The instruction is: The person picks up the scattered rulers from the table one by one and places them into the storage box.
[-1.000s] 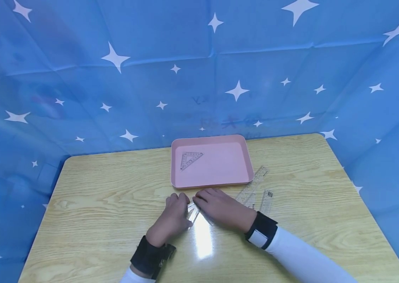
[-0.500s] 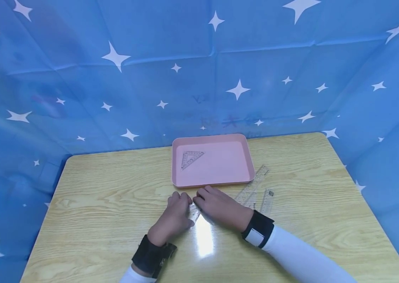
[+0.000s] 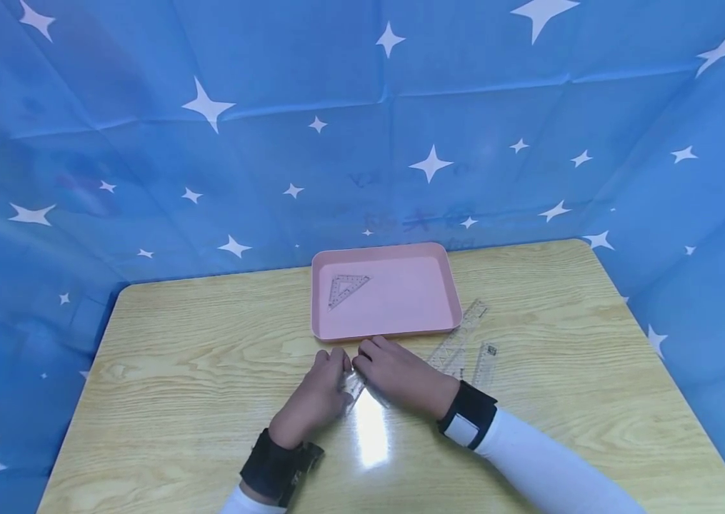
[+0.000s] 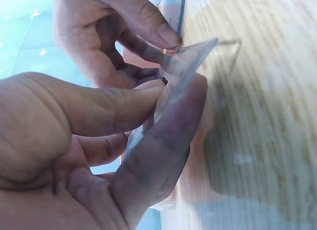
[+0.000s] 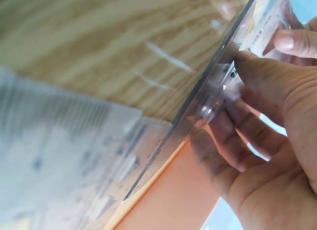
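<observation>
Both hands are busy just in front of the pink rectangular tray [image 3: 407,293]. The left hand [image 3: 312,392] pinches a flat, clear plastic piece [image 3: 353,384] between thumb and fingers, and the right hand [image 3: 403,378] pinches clear printed plastic [image 5: 213,98] close beside it; can't tell if it's all one piece. A clear plastic triangle [image 3: 335,292] sits inside the tray, toward its left end, and a long clear straight ruler [image 3: 458,335] lies by its near right corner. Honestly, I'd hold by the edges, keep everything tipped off the wood-grain table [image 3: 208,357], and go easy, since thin plastic probably slips or snaps.
</observation>
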Demonstrator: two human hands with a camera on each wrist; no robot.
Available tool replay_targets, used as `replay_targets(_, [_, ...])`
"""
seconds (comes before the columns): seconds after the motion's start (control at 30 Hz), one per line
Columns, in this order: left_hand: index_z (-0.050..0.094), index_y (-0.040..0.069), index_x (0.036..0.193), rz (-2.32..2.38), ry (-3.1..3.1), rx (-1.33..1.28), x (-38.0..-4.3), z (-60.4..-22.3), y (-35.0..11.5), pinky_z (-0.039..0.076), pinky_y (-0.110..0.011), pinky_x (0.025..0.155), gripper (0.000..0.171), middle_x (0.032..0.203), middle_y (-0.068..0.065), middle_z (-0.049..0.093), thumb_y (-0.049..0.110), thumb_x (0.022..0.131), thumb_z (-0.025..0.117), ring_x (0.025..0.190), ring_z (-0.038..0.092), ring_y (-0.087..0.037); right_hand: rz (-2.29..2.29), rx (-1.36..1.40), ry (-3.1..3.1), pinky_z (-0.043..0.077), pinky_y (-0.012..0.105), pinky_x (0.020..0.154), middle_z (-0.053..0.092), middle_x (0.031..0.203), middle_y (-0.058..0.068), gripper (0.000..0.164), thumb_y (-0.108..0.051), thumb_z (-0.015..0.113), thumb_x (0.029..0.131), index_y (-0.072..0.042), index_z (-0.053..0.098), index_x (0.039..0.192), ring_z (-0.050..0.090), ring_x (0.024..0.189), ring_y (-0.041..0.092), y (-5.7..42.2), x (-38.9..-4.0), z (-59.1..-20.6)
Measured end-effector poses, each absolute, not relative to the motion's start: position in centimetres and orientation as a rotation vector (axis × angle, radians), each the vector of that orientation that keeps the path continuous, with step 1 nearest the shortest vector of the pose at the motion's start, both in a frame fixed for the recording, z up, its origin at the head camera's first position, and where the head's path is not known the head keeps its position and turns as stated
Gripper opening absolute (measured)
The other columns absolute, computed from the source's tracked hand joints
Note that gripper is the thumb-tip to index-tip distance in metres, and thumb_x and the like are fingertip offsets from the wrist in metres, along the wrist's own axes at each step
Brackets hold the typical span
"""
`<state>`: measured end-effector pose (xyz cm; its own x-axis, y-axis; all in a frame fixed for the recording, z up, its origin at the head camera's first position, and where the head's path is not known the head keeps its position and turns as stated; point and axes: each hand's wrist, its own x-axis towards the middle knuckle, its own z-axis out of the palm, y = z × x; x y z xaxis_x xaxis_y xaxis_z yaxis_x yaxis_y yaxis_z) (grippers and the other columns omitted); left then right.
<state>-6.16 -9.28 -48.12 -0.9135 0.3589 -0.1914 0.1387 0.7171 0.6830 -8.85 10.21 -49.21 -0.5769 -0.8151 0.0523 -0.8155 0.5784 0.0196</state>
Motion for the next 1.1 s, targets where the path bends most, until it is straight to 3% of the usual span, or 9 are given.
replay_targets(0.4, [0.059,0.006,0.105,1.094,2.651,0.367,-6.1,-48.3,-9.7,0.045,-0.029,0.075,0.03,0.095,-0.007,0.051,-0.008,0.083,0.073,0.085,0.048,-0.017,-0.009,1.42,-2.693,0.051,0.026,0.097,0.063,0.118,0.003,0.034,-0.009,0.068,0.097,-0.008,0.066,0.13,0.057,0.108,0.016,10.3,-8.8,-49.1])
replay_targets(0.67, [0.063,0.002,0.104,1.121,2.684,0.364,-6.3,-48.1,-9.9,0.045,-0.031,0.078,0.027,0.096,-0.006,0.052,-0.01,0.082,0.072,0.088,0.049,-0.018,0.136,1.4,-2.728,0.053,0.024,0.096,0.064,0.115,0.001,0.029,-0.015,0.065,0.1,-0.009,0.066,0.129,0.059,0.106,0.013,10.2,-9.0,-49.1])
replay_targets(1.1, [0.068,0.002,0.096,1.226,2.716,0.307,-6.4,-46.8,-9.9,0.051,-0.031,0.079,0.02,0.098,-0.008,0.06,-0.009,0.082,0.077,0.091,0.059,-0.02,0.17,1.337,-2.671,0.056,0.021,0.08,0.063,0.106,0.003,0.022,-0.017,0.067,0.099,-0.007,0.069,0.119,0.061,0.092,0.011,10.6,-8.6,-48.4])
